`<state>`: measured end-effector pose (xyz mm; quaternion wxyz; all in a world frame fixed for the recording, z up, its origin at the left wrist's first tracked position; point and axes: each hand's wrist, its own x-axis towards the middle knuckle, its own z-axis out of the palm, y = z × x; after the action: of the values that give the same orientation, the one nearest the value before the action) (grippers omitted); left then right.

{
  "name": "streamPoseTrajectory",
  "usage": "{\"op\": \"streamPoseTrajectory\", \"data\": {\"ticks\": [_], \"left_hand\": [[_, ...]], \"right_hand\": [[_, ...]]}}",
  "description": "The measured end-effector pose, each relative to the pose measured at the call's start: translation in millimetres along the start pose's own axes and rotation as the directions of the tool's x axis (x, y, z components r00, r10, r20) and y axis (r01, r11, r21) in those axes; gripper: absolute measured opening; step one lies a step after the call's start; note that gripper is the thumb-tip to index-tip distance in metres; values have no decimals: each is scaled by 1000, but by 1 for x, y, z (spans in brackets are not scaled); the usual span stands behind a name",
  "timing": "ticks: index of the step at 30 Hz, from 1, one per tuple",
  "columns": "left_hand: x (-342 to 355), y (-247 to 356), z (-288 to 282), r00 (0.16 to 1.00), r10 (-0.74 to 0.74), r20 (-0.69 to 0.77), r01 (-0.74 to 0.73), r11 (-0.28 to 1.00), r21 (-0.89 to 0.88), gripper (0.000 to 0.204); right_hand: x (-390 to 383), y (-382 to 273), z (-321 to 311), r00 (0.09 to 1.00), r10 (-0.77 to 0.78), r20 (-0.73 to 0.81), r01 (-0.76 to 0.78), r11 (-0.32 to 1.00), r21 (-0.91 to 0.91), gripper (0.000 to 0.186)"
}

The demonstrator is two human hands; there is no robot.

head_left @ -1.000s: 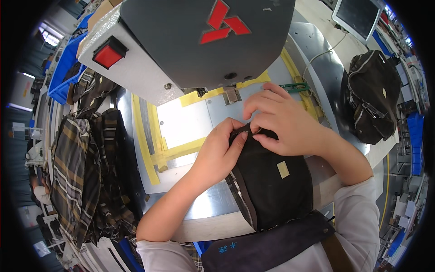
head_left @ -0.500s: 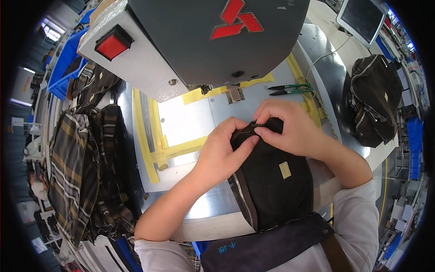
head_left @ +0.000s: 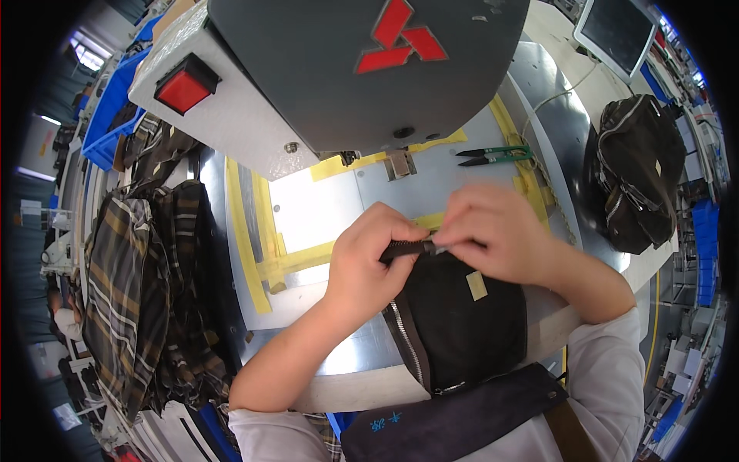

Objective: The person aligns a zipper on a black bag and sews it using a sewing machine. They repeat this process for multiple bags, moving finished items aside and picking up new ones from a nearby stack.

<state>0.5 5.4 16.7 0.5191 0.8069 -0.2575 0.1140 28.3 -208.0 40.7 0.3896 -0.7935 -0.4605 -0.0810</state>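
A dark brown fabric pouch (head_left: 462, 339) with a small cream patch (head_left: 476, 286) lies at the front edge of the worktable. A metal zipper (head_left: 409, 339) runs down its left side. My left hand (head_left: 366, 258) is closed on the pouch's far edge, where a dark zipper strip (head_left: 404, 250) pokes out between thumb and fingers. Beside it, my right hand (head_left: 496, 235) pinches the end of that strip, its fingers a little blurred. A small greyish bit shows at those fingertips, too small to make out. Both hands are close together below the sewing machine head (head_left: 339, 92).
Green-handled thread snips (head_left: 500, 156) lie behind my right hand. Another dark pouch (head_left: 639, 173) sits at the right, below a screen (head_left: 616, 35). Plaid fabric pieces (head_left: 127, 292) hang at the left near a blue bin (head_left: 108, 142). Yellow tape (head_left: 308, 262) marks the metal plate.
Both hands have lifted the pouch's far edge and drawn it slightly nearer me. The zipper strip now stands out from my left hand, and my right hand's grip has shifted.
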Motion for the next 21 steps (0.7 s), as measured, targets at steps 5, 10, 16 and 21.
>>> {"op": "streamPoseTrajectory", "data": {"ticks": [5,10,16,21], "left_hand": [[-1,-2,1,963,251,-95,-245,967,70,29],[-2,-4,2,954,269,-134,-251,958,140,32],[1,0,1,957,270,-107,-247,950,189,36],[0,-1,1,954,284,-97,-264,947,181,37]], "right_hand": [[-1,-5,5,902,-422,-94,382,880,-282,11],[-5,-5,7,872,-482,-87,420,828,-372,11],[-5,-5,4,865,-497,-67,439,815,-379,9],[-5,-5,5,859,-508,-67,448,807,-386,10]]}}
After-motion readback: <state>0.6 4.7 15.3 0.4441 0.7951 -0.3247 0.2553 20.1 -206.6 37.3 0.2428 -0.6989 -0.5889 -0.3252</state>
